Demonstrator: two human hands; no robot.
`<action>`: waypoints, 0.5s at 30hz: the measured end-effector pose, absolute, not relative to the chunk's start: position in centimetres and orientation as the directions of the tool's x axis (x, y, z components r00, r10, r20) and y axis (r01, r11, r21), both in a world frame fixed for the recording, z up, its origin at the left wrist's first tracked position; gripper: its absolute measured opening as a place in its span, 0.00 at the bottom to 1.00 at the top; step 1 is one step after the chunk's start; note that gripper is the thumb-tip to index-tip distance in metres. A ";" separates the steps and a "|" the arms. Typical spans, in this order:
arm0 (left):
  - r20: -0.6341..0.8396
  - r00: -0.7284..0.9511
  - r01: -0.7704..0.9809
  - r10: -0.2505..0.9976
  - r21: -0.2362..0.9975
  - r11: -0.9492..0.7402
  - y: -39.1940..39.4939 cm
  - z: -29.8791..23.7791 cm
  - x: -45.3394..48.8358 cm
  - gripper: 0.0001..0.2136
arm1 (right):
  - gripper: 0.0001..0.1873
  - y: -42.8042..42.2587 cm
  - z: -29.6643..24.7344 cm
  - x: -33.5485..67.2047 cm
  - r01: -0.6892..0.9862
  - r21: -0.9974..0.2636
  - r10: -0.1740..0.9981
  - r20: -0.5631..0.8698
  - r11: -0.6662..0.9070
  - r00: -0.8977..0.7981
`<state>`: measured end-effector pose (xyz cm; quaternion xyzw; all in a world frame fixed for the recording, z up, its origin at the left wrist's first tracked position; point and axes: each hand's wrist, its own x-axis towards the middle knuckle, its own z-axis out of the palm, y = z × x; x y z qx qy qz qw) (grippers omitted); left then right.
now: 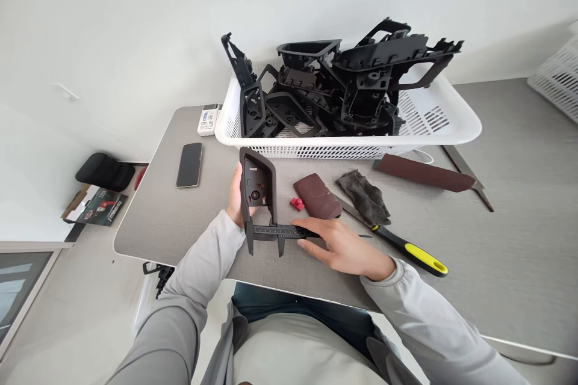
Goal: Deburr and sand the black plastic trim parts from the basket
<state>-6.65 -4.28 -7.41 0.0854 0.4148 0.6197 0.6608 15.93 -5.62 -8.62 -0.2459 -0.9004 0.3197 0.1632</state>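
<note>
So the left hand (236, 197) is cradling a dark plastic trim part (258, 186), fingers wrapped round the back, a fairly narrow grip, with the part standing up on its end. The right hand (344, 246) is pinching the beam of a black plastic caliper (280, 231) between thumb and fingers, and the caliper's jaws sit around the lower end of the part, right at the left hand's heel. What I'd worry about here: it's all held in the air, so a bit of wobble from either hand could skew the jaws and give you a bad reading. The part also looks slightly tilted against the beam, which would throw it off too. Plastic calipers flex if you squeeze them, and that could mark the part or fudge the number. If the grip slips, the part would land on the desk (180, 234) just below the hands, or on the sanding block (317, 196) and red bit (297, 204) just past the left hand. The right wrist is also close to the yellow-handled tool (410, 251), and its blade sticks out near the rag (363, 197), so a careless slide of that arm could catch it. The basket (316, 149) of black parts is just beyond the grip, easy to bump too.
</note>
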 end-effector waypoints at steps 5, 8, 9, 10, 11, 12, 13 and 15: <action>-0.478 -0.022 -0.715 0.878 0.621 0.320 -4.7 -7.6 -6.5 0.24 | 0.19 -5.7 -9.4 16.0 0.356 -0.640 0.636 0.276 0.681 -0.720; -0.505 0.015 -0.681 0.863 0.626 0.379 -4.9 -7.5 -6.2 0.24 | 0.22 -5.5 -9.8 16.3 0.446 -0.616 0.729 0.338 0.649 -0.595; -0.514 0.033 -0.678 0.857 0.619 0.397 -4.9 -7.5 -6.2 0.23 | 0.22 -5.4 -9.9 16.4 0.480 -0.605 0.754 0.355 0.636 -0.553; -0.520 0.050 -0.680 0.852 0.607 0.411 -4.9 -7.5 -6.1 0.22 | 0.23 -5.3 -10.0 16.5 0.513 -0.589 0.774 0.373 0.624 -0.512; -0.523 0.062 -0.686 0.850 0.596 0.417 -4.8 -7.4 -6.1 0.21 | 0.23 -5.2 -10.1 16.6 0.547 -0.571 0.789 0.394 0.612 -0.471; -0.527 0.070 -0.692 0.847 0.586 0.422 -4.8 -7.3 -6.1 0.19 | 0.22 -5.1 -10.2 16.6 0.574 -0.550 0.795 0.419 0.607 -0.439; -0.532 0.074 -0.694 0.843 0.580 0.427 -4.8 -7.3 -6.0 0.18 | 0.22 -5.0 -10.2 16.6 0.592 -0.527 0.792 0.444 0.609 -0.420; -0.538 0.070 -0.697 0.840 0.576 0.427 -4.7 -7.2 -6.0 0.17 | 0.20 -4.9 -10.2 16.5 0.598 -0.488 0.766 0.490 0.636 -0.415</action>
